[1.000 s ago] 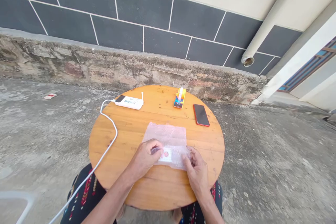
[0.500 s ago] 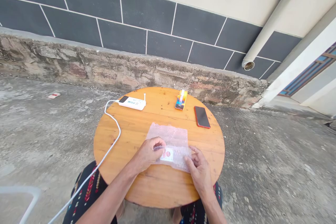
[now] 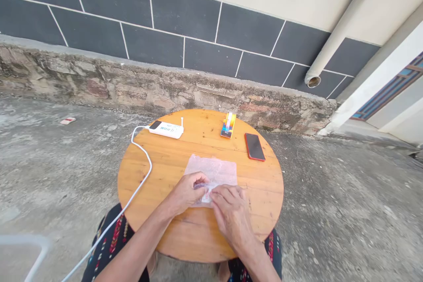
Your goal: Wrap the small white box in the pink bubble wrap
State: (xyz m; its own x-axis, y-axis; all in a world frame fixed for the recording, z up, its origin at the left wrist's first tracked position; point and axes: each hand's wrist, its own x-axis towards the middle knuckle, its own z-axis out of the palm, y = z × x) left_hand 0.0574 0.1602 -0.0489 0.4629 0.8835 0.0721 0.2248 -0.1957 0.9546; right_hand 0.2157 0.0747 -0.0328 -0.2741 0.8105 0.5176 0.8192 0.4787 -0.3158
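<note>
A sheet of clear, pinkish bubble wrap [image 3: 216, 169] lies flat on the round wooden table, its near part folded over. Under the fold is a small flat white packet [image 3: 206, 196] with red print, partly covered by my fingers. My left hand [image 3: 187, 190] pinches the left end of the fold between thumb and curled fingers. From the right, my right hand [image 3: 231, 208] reaches across the wrap, its fingers bent and closed on the folded layer beside the packet. The two hands' fingertips are close together, with only a sliver of the packet between them.
At the back of the table [image 3: 198, 238] are a white power strip [image 3: 167, 130] with a long white cable [image 3: 147, 154], a yellow tape dispenser [image 3: 228, 124] and a red-edged phone [image 3: 254, 146]. A stone-based wall [image 3: 148, 90] stands behind.
My right hand has moved left from the wrap's right edge, bringing that side inward over the packet. The left hand has stayed almost in place. The packet is now more covered.
</note>
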